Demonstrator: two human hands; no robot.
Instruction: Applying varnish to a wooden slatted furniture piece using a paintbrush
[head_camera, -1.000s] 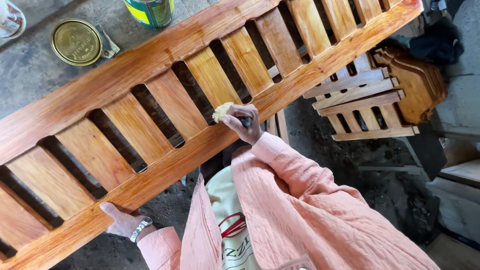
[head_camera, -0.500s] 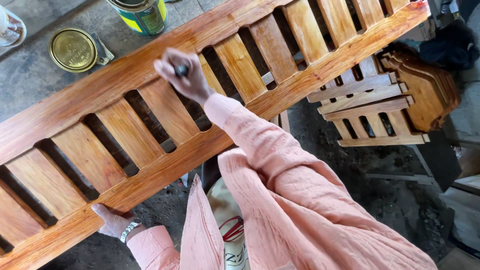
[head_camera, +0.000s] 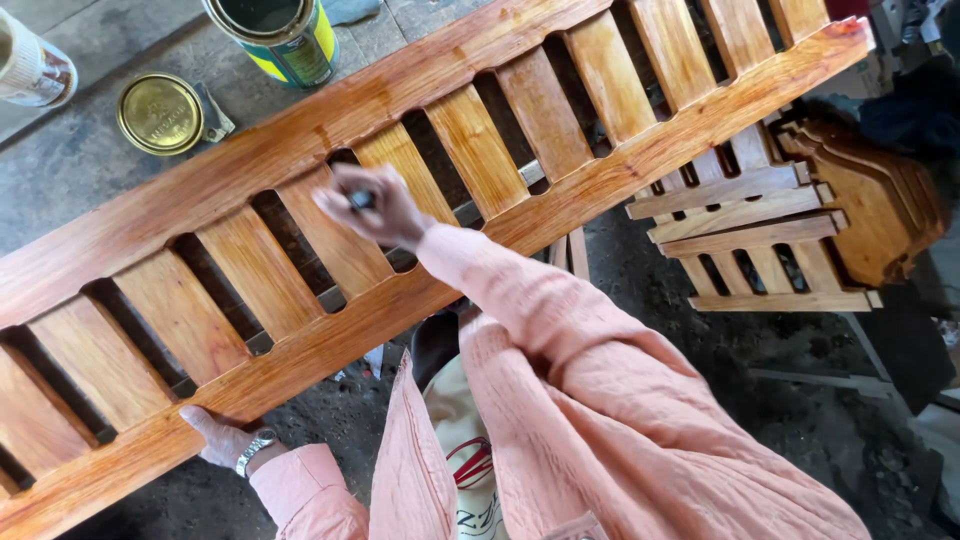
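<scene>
Over slatted panel (head_camera: 300, 150) | right hand (head_camera: 370, 205) pinching dark tool | left hand (head_camera: 222, 437) gripping rail | open can (head_camera: 275, 35), lid (head_camera: 160, 113) beyond

Single head-worn view, looking steeply down, close over slatted wooden panel (head_camera: 400, 190), concrete floor (head_camera: 80, 170) beyond

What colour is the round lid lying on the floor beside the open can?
Gold, a shiny metallic lid, seen in the head view.

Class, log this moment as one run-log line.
left hand: grips slatted wooden panel lower rail | right hand: holds small dark object above slats | open tin, lid: beyond panel
</scene>
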